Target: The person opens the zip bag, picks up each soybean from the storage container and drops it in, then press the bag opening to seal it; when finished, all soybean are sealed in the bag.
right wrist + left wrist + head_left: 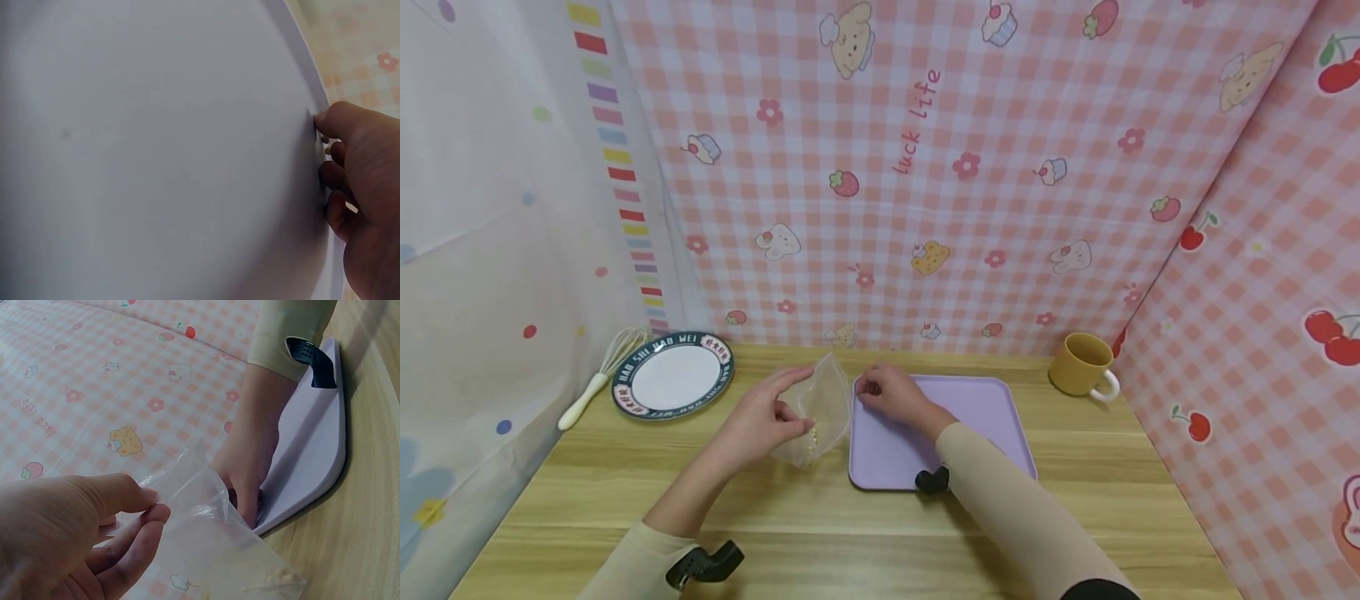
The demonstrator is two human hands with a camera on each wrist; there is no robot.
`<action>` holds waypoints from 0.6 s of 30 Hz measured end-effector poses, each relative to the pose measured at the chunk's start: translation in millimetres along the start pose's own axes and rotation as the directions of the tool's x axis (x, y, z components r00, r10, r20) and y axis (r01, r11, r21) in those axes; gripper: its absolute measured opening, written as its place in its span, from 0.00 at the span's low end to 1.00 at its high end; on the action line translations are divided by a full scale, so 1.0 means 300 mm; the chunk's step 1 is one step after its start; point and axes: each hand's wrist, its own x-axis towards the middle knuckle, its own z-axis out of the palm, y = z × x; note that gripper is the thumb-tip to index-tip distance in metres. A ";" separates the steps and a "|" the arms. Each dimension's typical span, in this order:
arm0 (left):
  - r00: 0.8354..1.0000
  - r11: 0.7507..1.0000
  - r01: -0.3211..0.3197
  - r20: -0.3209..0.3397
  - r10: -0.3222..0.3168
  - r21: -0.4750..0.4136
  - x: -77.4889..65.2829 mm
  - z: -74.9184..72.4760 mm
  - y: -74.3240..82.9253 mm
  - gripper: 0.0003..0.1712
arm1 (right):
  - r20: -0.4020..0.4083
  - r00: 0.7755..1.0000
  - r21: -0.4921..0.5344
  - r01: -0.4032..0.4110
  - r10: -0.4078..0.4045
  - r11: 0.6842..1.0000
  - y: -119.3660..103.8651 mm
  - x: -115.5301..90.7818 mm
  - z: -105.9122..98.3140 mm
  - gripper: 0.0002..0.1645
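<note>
My left hand (763,425) pinches a clear plastic bag (831,404) by its side, thumb against fingers. The bag stands tilted, with small yellowish grains (286,576) low inside it. My right hand (901,396) is at the left rim of a lilac tray (887,454), fingers curled and pointing toward the bag. In the right wrist view, a few small yellowish grains (328,150) show between the thumb and fingers of that hand, beside the tray's rim. The fingertips themselves are partly hidden.
A dark-rimmed plate (673,379) lies at the back left beside a whisk (593,387) with a pale handle. A yellow mug (1078,367) with a white handle stands at the back right. Patterned cloth walls (880,217) bound the wooden table (820,542).
</note>
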 end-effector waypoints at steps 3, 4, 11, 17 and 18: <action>1.000 1.000 -0.005 0.000 0.005 0.002 0.000 0.002 0.003 0.48 | 0.010 1.000 -0.010 0.014 -0.014 1.000 -0.001 -0.006 -0.002 0.05; 1.000 1.000 -0.008 0.000 0.008 0.003 0.000 0.002 0.003 0.48 | 0.014 1.000 -0.005 0.011 -0.011 1.000 -0.002 -0.009 -0.004 0.05; 1.000 1.000 -0.023 -0.002 0.023 0.012 0.003 0.005 0.002 0.47 | -0.038 0.997 0.150 -0.066 0.073 0.987 -0.010 -0.039 -0.045 0.04; 1.000 1.000 -0.022 0.000 0.022 0.015 0.003 0.006 0.003 0.47 | -0.144 0.985 0.284 -0.048 0.092 0.958 -0.020 -0.062 -0.080 0.03; 1.000 1.000 -0.021 0.001 0.021 0.016 0.003 0.006 0.003 0.47 | -0.168 0.982 0.303 -0.033 0.088 0.953 -0.027 -0.068 -0.084 0.03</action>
